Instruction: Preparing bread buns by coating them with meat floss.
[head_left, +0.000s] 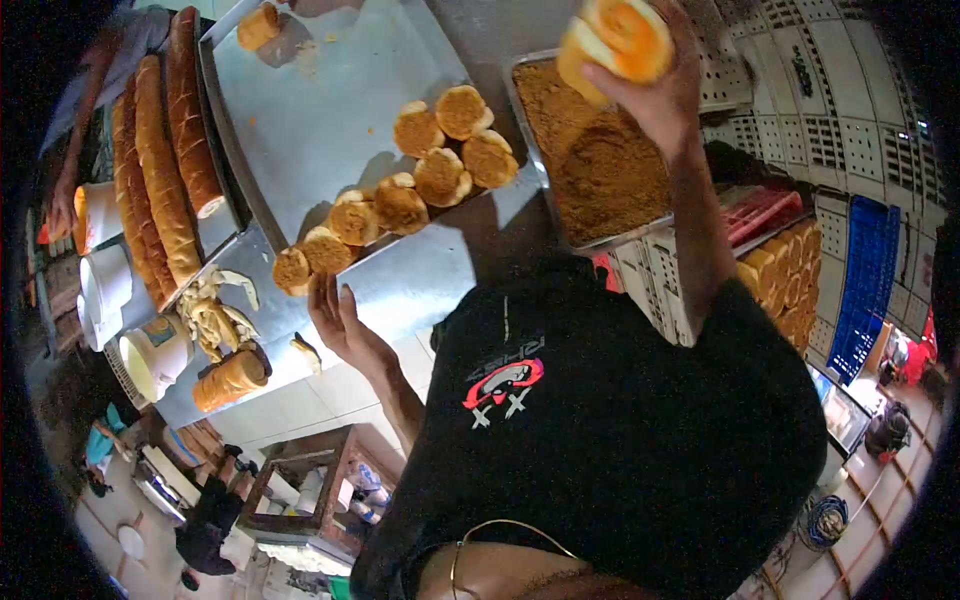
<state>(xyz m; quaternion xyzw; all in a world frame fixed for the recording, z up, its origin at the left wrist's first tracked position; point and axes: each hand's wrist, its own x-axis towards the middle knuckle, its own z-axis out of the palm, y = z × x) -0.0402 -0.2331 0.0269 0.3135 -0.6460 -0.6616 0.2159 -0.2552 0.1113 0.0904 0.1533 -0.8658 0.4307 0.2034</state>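
Note:
My right hand (667, 105) grips a cream-filled bread roll (634, 37) with an orange swirl on its end. It is raised over a metal pan (611, 244) of brown crumbs (607, 165). At the near left corner of a large baking tray (315, 105), my left hand (349, 326) has its fingers extended and its thumb apart. Its fingertips reach a crumb-topped roll (291, 271); whether they touch it cannot be seen. Several more crumb-topped rolls (442, 178) stand along the tray's near edge and right corner.
Long bread loaves (166, 172) lie left of the tray, beside white tubs (154, 356). Bread offcuts (214, 315) and a short bread log (229, 381) rest on the metal table (397, 262). Another person's hand (64, 206) is at far left. Stacked plastic crates (660, 285) stand at right.

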